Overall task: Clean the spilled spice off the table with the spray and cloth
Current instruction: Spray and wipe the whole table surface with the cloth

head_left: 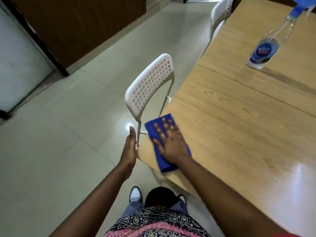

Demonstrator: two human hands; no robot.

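Note:
A blue cloth [153, 128] lies at the left edge of the wooden table [239, 117]. My right hand [171, 142] presses flat on the cloth with fingers spread. Just off the table's edge, my left hand [130, 147] is held out flat, palm toward the table, below the cloth. A clear spray bottle [266, 48] with a blue label and blue trigger head stands far back on the right of the table. A wet streak runs along the tabletop near the bottle. No spice grains are visible.
A white perforated chair [150, 82] stands close against the table's left edge, right behind my hands. A second white chair [219, 14] stands farther back. Tiled floor [68, 134] spreads to the left, with a brown cabinet [77, 23] beyond.

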